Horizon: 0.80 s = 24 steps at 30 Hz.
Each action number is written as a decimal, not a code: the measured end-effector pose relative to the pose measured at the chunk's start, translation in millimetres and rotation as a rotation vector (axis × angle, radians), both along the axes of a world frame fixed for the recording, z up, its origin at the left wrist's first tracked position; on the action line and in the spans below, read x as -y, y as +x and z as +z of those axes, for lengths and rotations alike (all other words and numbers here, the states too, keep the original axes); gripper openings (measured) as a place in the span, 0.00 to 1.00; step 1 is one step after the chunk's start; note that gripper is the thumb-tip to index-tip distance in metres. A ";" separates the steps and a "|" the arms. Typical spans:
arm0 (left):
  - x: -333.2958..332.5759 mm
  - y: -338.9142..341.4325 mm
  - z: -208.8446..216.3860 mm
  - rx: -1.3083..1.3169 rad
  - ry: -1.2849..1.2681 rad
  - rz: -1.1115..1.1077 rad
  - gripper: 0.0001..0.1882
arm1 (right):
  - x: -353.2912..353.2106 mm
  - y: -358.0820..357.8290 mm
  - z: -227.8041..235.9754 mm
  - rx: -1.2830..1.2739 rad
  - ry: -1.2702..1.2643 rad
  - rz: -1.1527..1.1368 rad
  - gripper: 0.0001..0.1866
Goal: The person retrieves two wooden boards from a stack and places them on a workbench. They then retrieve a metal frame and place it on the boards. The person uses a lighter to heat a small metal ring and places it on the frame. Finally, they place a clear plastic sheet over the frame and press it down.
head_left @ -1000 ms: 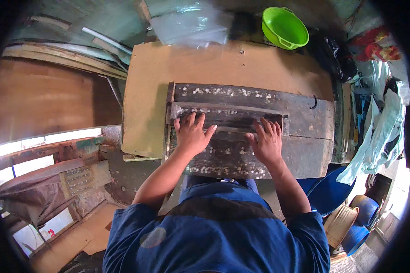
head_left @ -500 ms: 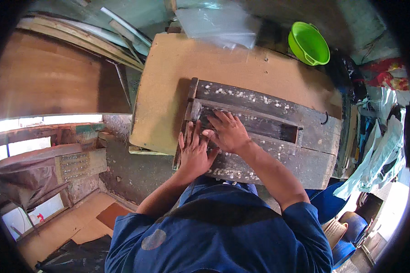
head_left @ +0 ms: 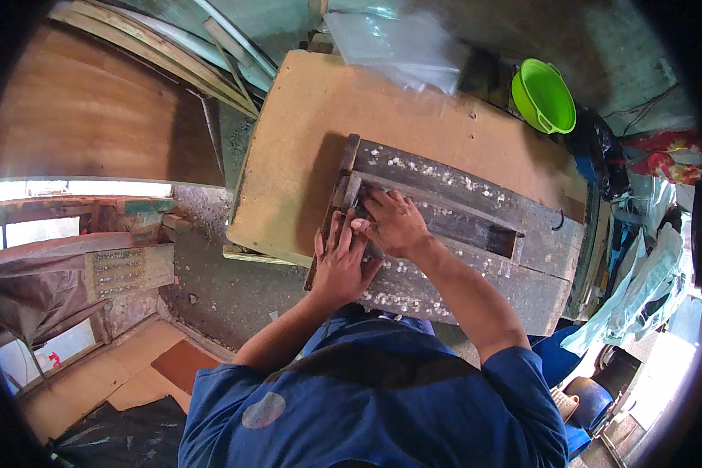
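A dark, worn wooden plank bench speckled with pale spots lies in front of me, with a long narrow recess along its middle. My left hand rests palm down at its near left end, fingers stretched and apart, the fingertips by the recess's left end. Just to the right, my right hand lies palm down across the recess, fingers extended and thumb pointing toward the left hand. Its fingertips dip over the left end of the slot, where whatever lies beneath them is hidden. No held object shows in either hand.
Under the bench is a tan board. Clear plastic sheets and a green basin sit at the far side. Hanging plastic bags line the right, blue containers stand below them, and a brown panel is at left.
The whole scene has shifted slightly rightward in the picture as the view turned. Both hands stay at the recess's left end, with only a slight shift of the fingers.
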<state>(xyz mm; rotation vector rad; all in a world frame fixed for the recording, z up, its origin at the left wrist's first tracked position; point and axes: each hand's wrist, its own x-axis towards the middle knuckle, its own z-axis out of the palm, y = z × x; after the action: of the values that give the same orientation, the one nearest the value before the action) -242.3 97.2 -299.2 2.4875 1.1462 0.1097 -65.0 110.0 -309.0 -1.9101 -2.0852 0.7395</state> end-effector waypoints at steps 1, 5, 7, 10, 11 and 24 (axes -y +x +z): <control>-0.1 -0.3 0.4 -0.006 -0.007 0.000 0.38 | -1.4 -0.9 1.7 0.009 -0.013 0.004 0.34; -1.7 1.5 6.6 -0.021 -0.035 0.002 0.39 | 3.6 1.7 1.4 0.007 0.054 -0.020 0.31; -1.6 2.5 10.4 -0.028 -0.039 0.003 0.38 | 12.6 5.9 0.7 -0.038 0.034 -0.087 0.27; -1.2 4.4 11.2 -0.025 -0.026 -0.002 0.38 | 37.9 24.8 -3.6 -0.009 0.114 -0.191 0.22; -1.2 3.9 10.9 -0.024 -0.019 -0.001 0.38 | 48.1 33.1 -4.6 0.013 0.159 -0.223 0.21; -39.6 58.8 -9.5 -0.076 0.175 -0.054 0.35 | 138.0 122.0 -9.4 0.390 0.069 -0.586 0.37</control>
<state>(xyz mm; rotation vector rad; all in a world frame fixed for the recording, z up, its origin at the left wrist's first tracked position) -183.5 136.8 -308.7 2.6957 1.1422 0.1053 56.9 -28.0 -318.4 -2.5925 -1.5376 0.1710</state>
